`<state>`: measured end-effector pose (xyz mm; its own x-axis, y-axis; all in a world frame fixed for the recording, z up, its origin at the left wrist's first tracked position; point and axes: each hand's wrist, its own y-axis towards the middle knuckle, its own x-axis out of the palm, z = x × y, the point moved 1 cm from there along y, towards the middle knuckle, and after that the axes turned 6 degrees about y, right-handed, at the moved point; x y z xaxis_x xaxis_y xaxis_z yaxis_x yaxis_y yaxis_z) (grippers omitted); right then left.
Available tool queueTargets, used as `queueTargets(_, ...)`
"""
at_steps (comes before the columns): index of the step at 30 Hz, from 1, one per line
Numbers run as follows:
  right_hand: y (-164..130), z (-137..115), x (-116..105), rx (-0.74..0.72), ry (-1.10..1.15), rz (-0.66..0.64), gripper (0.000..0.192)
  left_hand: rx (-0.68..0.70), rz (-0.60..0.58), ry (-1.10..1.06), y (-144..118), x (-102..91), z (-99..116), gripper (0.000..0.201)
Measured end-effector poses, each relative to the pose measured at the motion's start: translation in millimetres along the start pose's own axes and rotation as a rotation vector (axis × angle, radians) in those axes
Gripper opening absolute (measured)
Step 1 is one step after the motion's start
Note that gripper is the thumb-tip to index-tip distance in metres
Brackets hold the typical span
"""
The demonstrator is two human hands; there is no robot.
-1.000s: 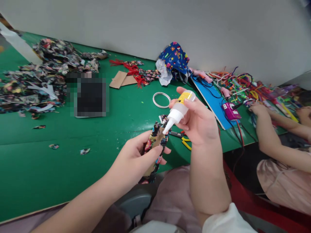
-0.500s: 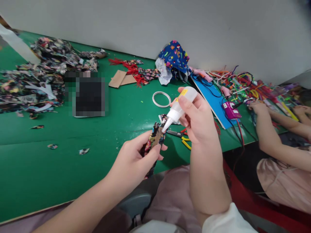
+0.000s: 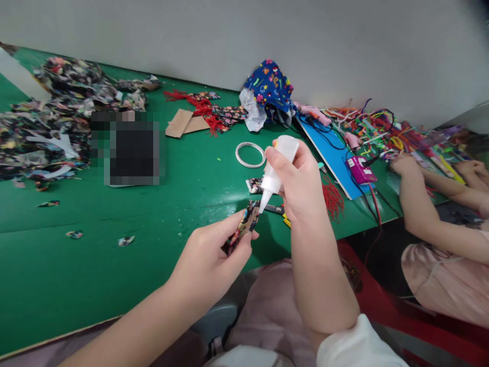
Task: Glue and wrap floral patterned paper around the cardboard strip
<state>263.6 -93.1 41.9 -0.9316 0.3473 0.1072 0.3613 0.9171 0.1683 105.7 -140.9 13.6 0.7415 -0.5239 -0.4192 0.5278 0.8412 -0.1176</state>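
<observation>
My left hand (image 3: 208, 260) pinches a narrow strip of dark floral fabric over cardboard (image 3: 244, 227) above the near edge of the green table (image 3: 95, 265). My right hand (image 3: 301, 186) grips a small white glue bottle (image 3: 275, 168), tilted nozzle down. The nozzle tip touches the top end of the strip. A small floral scrap (image 3: 254, 185) and a pair of pliers with yellow handles (image 3: 280, 213) lie on the table just behind my hands.
A white ring (image 3: 250, 154) lies mid-table, a blue patterned cloth (image 3: 269, 89) by the wall, brown cardboard pieces (image 3: 183, 123) and red tassels (image 3: 206, 109) behind. Fabric scraps (image 3: 49, 117) pile at left. Another person's arm (image 3: 424, 204) rests at right near coloured wires (image 3: 374, 127) and a blue board (image 3: 332, 153).
My right hand has turned the bottle more upright and brought it slightly left and down. My left hand has tilted the strip so less of its face shows. The view shifted a little.
</observation>
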Motion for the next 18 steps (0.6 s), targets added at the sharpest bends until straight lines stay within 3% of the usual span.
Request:
queueTargets(8,-5,3,8,0.042,0.053,0.036,0.041,0.148,0.091,0.273,-2,1.8,3,0.033)
queueTargets(15,-7,8,11,0.017,0.028,0.086,0.045,0.33,0.282,0.519,-3,8.3,-1,0.039)
queueTargets(18,-8,9,11,-0.004,0.007,0.09,0.047,0.348,0.344,0.625,-2,9.8,-5,0.04)
